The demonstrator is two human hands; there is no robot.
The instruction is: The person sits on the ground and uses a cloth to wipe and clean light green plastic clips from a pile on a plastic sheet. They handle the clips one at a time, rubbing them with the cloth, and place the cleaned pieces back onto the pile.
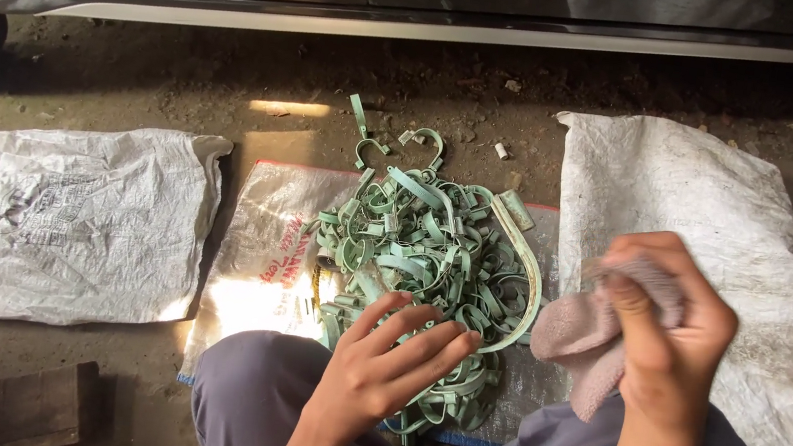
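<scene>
A heap of pale green metal clamp bands [419,246] lies on a woven plastic sack [261,257] on the ground in front of my knees. My left hand [390,358] reaches onto the near side of the heap, fingers spread and resting on the bands; whether it grips one I cannot tell. My right hand [672,322] is raised to the right of the heap and holds a bunched pinkish-grey cloth [579,341], thumb pressed over it.
A white sack [55,211] lies flat at the left and a larger one [720,212] at the right. A dark car body and sill [422,14] run along the top, a tyre at far left. A wooden block [21,404] sits bottom left. The ground is dirt.
</scene>
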